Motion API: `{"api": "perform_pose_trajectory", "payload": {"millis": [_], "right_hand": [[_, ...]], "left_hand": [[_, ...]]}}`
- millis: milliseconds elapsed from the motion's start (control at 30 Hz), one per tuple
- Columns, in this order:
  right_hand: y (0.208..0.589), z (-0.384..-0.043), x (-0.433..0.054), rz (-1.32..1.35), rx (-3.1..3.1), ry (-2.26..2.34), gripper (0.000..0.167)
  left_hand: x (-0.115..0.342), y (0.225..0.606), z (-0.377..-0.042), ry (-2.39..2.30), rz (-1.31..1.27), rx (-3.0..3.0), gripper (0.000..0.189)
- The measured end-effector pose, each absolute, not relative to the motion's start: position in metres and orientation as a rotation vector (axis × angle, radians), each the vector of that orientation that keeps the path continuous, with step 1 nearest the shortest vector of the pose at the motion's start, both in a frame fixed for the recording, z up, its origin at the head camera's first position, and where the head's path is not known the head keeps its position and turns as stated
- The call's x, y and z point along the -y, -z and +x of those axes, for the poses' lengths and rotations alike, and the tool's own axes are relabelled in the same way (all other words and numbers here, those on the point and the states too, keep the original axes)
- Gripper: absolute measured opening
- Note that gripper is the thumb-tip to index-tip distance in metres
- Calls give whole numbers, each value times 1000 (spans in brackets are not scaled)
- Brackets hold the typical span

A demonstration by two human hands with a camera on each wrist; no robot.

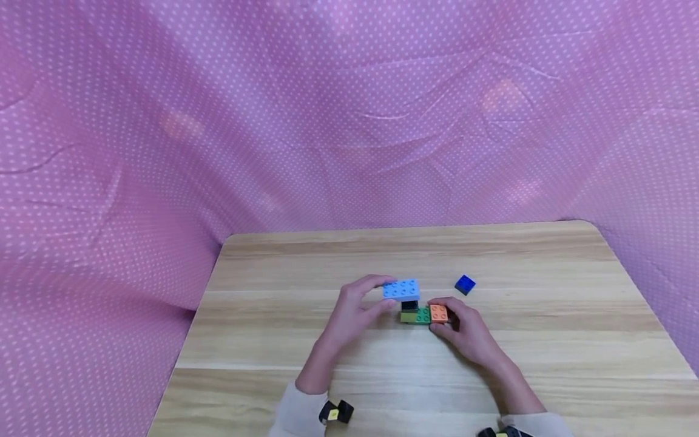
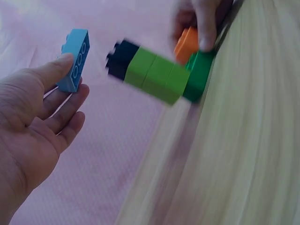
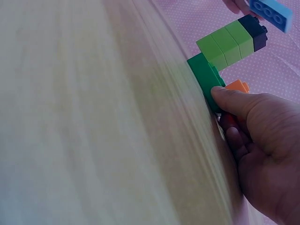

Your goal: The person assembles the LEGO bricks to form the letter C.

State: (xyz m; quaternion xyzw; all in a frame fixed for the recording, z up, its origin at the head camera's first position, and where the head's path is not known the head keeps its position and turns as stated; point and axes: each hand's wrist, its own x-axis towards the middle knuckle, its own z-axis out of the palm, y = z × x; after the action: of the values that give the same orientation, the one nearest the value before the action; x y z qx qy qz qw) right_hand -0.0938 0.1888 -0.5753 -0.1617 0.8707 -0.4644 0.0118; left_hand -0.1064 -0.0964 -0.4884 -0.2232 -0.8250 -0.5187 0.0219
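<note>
My left hand pinches a light blue toy building brick between thumb and fingers, its studs upward. In the left wrist view that brick hangs apart from a black brick, which tops a stack of light green bricks. The stack rises from one end of a dark green brick low on the table. An orange brick sits at the other end. My right hand grips this end, thumb against the dark green brick; its other fingers are partly hidden behind.
A dark blue brick lies loose on the wooden table, beyond the right hand. Pink dotted cloth hangs behind the table's back edge and along its sides.
</note>
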Motion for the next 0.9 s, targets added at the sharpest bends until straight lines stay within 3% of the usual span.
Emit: {"api": "perform_pose_trajectory", "payload": {"millis": [267, 900], "right_hand": [[578, -95, -190, -520, -2704, 1464, 47], [575, -94, -190, -492, -2695, 1447, 46]], "left_hand": [[67, 488, -106, 1518, -848, 2592, 43], [54, 504, -107, 1454, -843, 2638, 43]]}}
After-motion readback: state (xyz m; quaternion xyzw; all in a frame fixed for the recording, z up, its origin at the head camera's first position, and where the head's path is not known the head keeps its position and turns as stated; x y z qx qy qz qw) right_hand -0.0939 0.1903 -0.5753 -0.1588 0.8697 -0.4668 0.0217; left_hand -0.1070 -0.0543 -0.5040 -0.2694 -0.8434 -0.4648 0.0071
